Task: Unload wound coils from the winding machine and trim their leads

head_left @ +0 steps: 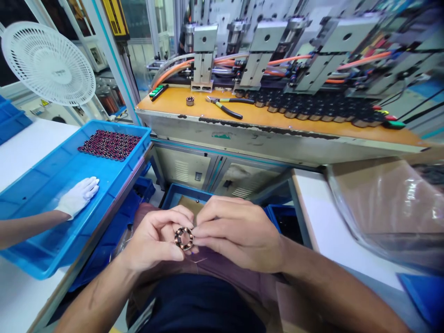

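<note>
A: What fills the room?

B: A grey machine (277, 41) behind an orange bench (263, 118), pliers (225, 105) on it. Left, a blue tray (52, 185); a co-worker's gloved hand (78, 196) rests inside.

A: And the hands?

B: Left hand (156, 240) and right hand (239, 236) pinch one small copper-wound ring (183, 238) together, above the lap.

Left hand (156, 238) and right hand (236, 233) pinch together, fingertips touching.

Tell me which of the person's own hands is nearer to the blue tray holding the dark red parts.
Left. The left hand pinches the small wound ring just right of the blue tray; the right hand is on the ring's far side, farther from the tray.
</note>
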Demonstrator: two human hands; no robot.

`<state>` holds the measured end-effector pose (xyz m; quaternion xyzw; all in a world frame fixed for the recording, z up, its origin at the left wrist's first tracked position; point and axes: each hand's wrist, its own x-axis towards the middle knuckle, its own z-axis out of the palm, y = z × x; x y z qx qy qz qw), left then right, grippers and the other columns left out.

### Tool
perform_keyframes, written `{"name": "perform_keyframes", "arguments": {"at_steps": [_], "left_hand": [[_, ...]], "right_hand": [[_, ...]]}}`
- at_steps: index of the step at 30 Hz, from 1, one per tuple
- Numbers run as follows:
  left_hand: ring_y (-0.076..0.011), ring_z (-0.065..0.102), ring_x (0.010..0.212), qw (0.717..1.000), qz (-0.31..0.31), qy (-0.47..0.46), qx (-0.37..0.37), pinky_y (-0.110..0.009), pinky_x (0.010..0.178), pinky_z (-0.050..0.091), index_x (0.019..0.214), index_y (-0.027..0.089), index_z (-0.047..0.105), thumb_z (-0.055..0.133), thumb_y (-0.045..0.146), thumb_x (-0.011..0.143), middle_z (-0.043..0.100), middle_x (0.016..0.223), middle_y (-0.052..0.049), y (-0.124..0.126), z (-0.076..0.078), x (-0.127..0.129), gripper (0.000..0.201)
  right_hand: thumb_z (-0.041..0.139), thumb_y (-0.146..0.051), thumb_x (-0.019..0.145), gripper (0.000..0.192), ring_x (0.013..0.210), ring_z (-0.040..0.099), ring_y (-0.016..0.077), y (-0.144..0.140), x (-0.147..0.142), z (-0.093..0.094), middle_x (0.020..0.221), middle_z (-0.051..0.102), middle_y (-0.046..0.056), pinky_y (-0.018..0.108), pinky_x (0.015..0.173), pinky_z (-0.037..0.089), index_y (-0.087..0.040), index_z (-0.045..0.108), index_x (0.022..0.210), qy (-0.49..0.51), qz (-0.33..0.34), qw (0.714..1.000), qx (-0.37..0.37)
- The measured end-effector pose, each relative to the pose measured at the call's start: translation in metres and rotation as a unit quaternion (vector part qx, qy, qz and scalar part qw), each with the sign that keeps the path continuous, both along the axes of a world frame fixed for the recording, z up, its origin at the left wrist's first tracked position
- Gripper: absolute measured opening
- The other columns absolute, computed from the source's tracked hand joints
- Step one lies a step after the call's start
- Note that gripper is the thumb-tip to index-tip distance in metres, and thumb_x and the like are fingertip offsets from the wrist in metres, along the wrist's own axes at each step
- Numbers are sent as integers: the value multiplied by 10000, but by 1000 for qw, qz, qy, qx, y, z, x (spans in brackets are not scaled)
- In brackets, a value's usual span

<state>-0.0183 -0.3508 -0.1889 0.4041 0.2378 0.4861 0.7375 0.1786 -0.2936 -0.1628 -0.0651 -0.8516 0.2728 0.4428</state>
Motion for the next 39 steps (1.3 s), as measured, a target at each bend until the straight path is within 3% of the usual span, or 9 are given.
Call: {"name": "perform_keyframes", "arguments": {"at_steps": [8,10,14,17,23,29,34,37,39], "left_hand": [[-156,630,940,975,155,103,118,-222,793,537,1055,269,772,888,136,614,661,1026,-65,-3,-3,-2,475],[-135,642,871,978,146,118,88,-206,772,532,1125,263,735,902,180,610,680,977,-49,-5,-4,-3,548],[-80,615,669,985,72,149,52,-161,644,510,1049,193,721,804,278,768,679,791,-14,-10,-2,-6,306],[-87,656,671,983,73,159,57,-174,650,536,1111,224,682,721,214,851,704,790,-2,-12,0,-5,263],[-111,713,762,973,133,165,91,-206,707,585,1160,282,661,630,104,902,730,878,-2,-13,-4,1,316],[-159,709,934,967,173,99,158,-268,829,592,998,225,741,761,107,781,649,1236,-66,-13,-7,1,248],[-246,633,1195,980,158,-31,116,-387,1030,496,958,247,703,823,303,746,732,1077,-22,-9,-4,0,250],[-214,675,1009,992,105,43,55,-297,863,536,1067,177,692,737,497,797,706,1058,-89,-6,-4,-3,421],[-146,649,754,993,43,102,28,-234,689,510,1046,120,679,668,540,840,682,864,-76,-5,-4,-3,467]], "right_hand": [[602,-96,916,60,751,607,121,-21,-16,-21,783,636,47,244,669,518,-138,642,900,107,-84,986,-95],[584,-92,918,72,750,602,122,-21,-17,-22,779,623,41,246,668,520,-147,624,894,107,-107,985,-84],[582,-89,915,81,741,603,123,-19,-16,-21,776,622,34,242,655,521,-163,611,899,97,-115,986,-67],[597,-84,905,73,740,603,118,-19,-15,-21,790,630,39,235,656,514,-155,612,900,92,-119,987,-60],[594,-86,900,100,687,573,116,-25,-20,-28,766,617,20,240,610,480,-180,606,867,87,-200,974,-63],[594,-82,886,108,655,552,112,-24,-29,-32,732,593,7,230,580,458,-171,606,827,130,-212,961,-119],[580,-72,886,106,703,594,123,-21,-23,-24,761,612,20,241,640,518,-176,597,875,111,-169,978,-56],[563,-104,919,86,720,627,129,-18,-17,-20,777,639,28,243,659,550,-183,582,945,78,-146,986,18],[533,-132,950,66,706,630,127,-17,-14,-18,761,643,27,239,655,552,-184,573,946,62,-146,986,50]]}}
